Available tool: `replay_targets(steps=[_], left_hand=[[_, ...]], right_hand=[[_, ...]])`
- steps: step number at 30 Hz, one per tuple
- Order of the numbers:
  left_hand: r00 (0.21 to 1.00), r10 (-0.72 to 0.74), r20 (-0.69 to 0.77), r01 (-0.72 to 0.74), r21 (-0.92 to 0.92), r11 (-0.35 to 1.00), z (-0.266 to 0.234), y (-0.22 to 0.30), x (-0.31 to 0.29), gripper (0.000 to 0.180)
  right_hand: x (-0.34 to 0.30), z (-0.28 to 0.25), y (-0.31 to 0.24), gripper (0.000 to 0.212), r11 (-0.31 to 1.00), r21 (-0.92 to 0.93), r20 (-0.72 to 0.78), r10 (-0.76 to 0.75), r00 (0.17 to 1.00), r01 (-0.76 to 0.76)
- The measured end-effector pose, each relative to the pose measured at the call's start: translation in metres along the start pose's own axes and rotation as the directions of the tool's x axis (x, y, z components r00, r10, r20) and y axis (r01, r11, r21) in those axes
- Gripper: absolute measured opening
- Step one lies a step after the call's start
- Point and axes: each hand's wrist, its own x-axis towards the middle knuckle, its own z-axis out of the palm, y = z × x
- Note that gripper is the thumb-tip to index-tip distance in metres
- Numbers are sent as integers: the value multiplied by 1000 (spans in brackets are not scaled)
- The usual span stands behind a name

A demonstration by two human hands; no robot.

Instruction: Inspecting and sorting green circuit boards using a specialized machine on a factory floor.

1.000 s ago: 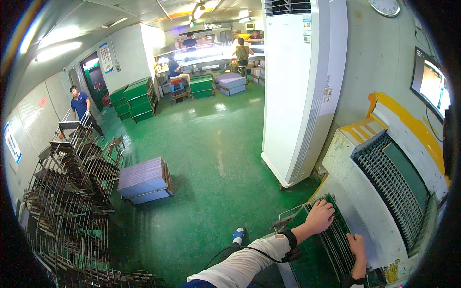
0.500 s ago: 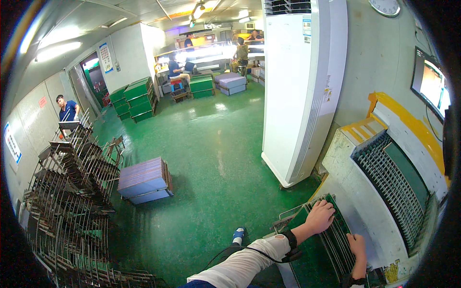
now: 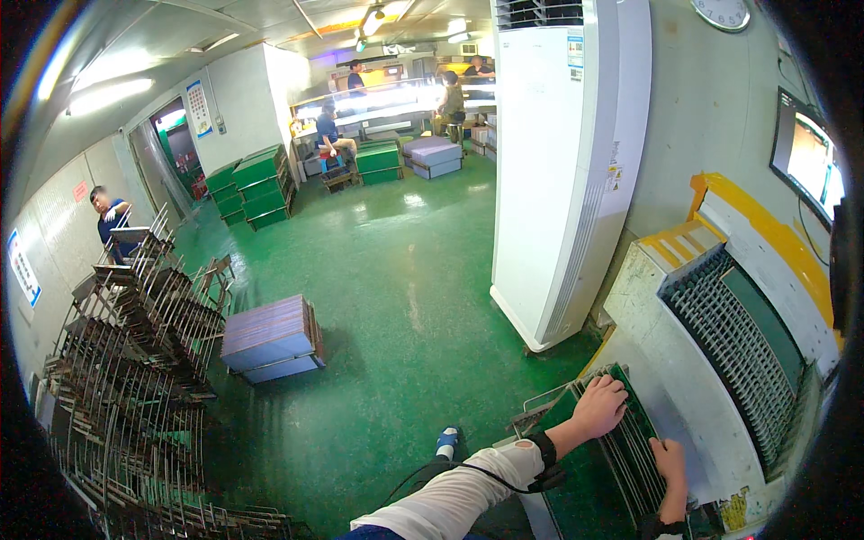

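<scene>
My left hand [image 3: 600, 407] reaches in from the lower middle, its fingers curled over the upper part of a thin green board [image 3: 640, 407]. This board leans upright against a metal wire rack [image 3: 621, 461] with several thin parallel bars. Lower down and farther right, my right hand [image 3: 669, 463] is closed at the same board's edge, its thumb against it. The undersides of the fingers are hidden. Another green surface [image 3: 576, 486] lies below the bars, partly behind my left sleeve.
At the right stands a roller conveyor machine [image 3: 738, 351] with a green panel on it. A tall white air conditioner [image 3: 540, 180] rises ahead. Left are a stack of lilac boards [image 3: 270, 335] and piled metal racks [image 3: 135, 387]; a person [image 3: 110, 216] stands behind these.
The person behind the racks has shifted left and raised a gloved hand. At the back, the seated person's posture has changed slightly. My hands and the board look the same.
</scene>
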Motion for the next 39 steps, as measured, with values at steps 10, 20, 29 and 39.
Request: replay_targets(steps=[10, 20, 29, 39], left_hand=[[998, -19, 56, 18, 16, 1000, -2, -1, 0, 23], [1000, -9, 26, 9, 9, 1000, 1, 1, 1, 21], [999, -7, 32, 6, 15, 1000, -5, -1, -1, 23], [995, 77, -58, -72, 87, 994, 11, -6, 5, 16]], right_hand=[[0, 1, -2, 50, 1000, 12, 12, -9, 1000, 9], [2, 7, 16, 58, 998, -48, -41, -34, 999, 32], [2, 11, 14, 55, 996, -83, -32, 7, 999, -9], [4, 2, 34, 41, 988, -154, 153, 52, 987, -28]])
